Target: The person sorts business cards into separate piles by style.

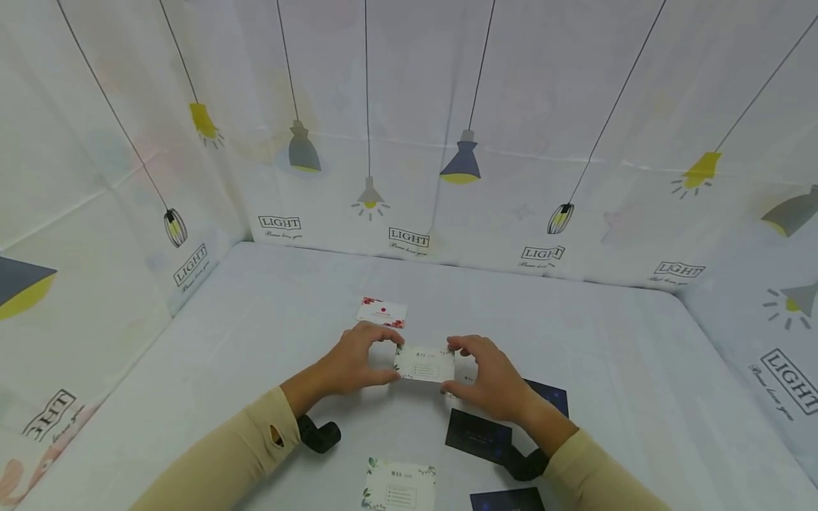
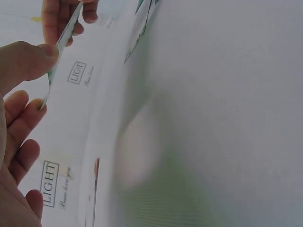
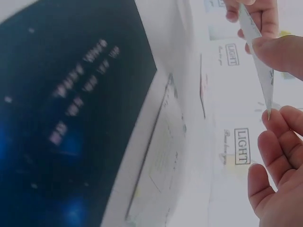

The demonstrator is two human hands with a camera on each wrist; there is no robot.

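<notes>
Both hands hold one white business card with green leaf print (image 1: 424,363) by its short ends, in the middle of the head view. My left hand (image 1: 356,360) pinches its left end between thumb and fingers. At the right end, my right hand (image 1: 491,380) grips it the same way. Both wrist views show this card (image 2: 66,38) (image 3: 259,61) nearly edge-on, raised off the table. Another white card (image 1: 469,379) lies mostly hidden behind the right hand. Just beyond the left hand is a white card with red flowers (image 1: 382,312).
Near the right forearm lie dark blue cards (image 1: 478,434) (image 1: 549,395) (image 1: 508,500), partly covered or cut off. Another leaf-print card (image 1: 400,485) lies at the front of the white table (image 1: 307,284). Lamp-printed cloth walls (image 1: 409,142) enclose the back and sides.
</notes>
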